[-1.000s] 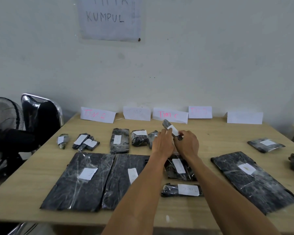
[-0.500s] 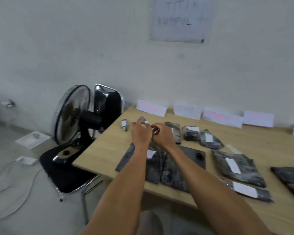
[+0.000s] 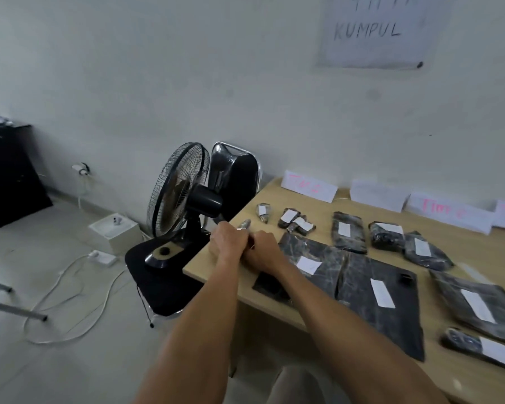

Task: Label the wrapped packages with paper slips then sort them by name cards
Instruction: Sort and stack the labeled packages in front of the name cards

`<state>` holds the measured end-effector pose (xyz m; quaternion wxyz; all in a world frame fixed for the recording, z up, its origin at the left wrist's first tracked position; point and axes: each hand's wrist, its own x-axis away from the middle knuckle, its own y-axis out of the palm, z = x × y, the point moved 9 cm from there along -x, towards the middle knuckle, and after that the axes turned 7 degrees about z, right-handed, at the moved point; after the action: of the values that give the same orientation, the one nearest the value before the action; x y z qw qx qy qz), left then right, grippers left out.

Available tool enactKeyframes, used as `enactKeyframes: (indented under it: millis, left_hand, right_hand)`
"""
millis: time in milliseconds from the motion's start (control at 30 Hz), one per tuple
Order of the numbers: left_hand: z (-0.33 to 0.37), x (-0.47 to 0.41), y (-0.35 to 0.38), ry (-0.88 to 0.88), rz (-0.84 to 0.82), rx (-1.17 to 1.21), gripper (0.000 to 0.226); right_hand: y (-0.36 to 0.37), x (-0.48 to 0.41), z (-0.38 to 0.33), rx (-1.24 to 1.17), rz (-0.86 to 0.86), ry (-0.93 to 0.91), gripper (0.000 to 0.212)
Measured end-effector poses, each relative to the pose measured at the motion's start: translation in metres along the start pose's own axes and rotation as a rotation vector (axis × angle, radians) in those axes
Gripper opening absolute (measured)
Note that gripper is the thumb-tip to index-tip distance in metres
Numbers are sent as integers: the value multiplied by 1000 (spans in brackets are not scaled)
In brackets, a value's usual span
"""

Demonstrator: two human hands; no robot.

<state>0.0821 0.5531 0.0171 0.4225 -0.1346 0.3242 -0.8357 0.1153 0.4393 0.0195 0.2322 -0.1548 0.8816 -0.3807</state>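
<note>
Since the earlier frames, both hands have carried the small package from the middle of the desk (image 3: 271, 199) to the end nearest the fan (image 3: 181, 196). We see the left hand (image 3: 226, 243) and the right hand (image 3: 264, 249) pressed side by side, fingers curled round the small package (image 3: 243, 225). Its tip projects above the left knuckles. We cannot tell whether it bears a slip.

The hands sit just beside the fan's motor housing, over the desk edge. One step further from the fan lie a short labelled package (image 3: 263, 212) and a labelled pair (image 3: 296, 221). A large flat package (image 3: 309, 258) lies touching the right wrist. More labelled packages extend well away from the fan.

Name cards (image 3: 308, 186) lean against the wall, beginning near the fan's side of the desk. The fan stands on a black chair (image 3: 233, 176). High above, away from the fan, hangs a sheet (image 3: 370, 30) reading "KUMPUL".
</note>
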Motion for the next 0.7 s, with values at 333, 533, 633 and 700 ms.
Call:
enactKeyframes:
  millis: [333,533,633,700]
  left_hand:
    - [34,-23,29,205,117,-214,31]
    - [50,-44,48,301,44,-217,25]
    - [52,-52,55,352,16,-229,28]
    - [51,-56,56,364,33,-242,25]
  right_hand:
    - [-20,-40,46,59,123,54,41]
    - [-3,-77,51,231,13,8,37]
    - [7,-90,49,325,-43,-14,28]
    - [12,-95,51,374,-51,-2,29]
